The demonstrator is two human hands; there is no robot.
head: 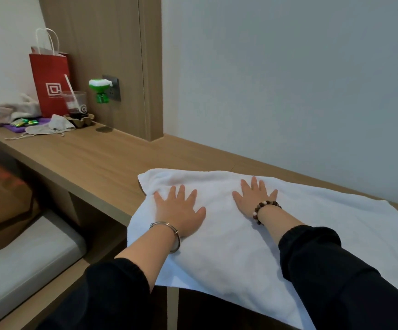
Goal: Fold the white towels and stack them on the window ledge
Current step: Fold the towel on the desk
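Pressing white towel [228,234] flat, left hand [181,210], right hand [252,198], wooden ledge [93,160]

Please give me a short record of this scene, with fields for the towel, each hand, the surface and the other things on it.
towel: white towel, spread on the ledge, near edge hanging over the front
left hand: flat on the towel, fingers straight and spread
right hand: flat on the towel, fingers straight
surface: wooden ledge along the wall
far left end: red paper bag, plastic cup with a straw
wall socket: green plug-in device
folded stack: none in view
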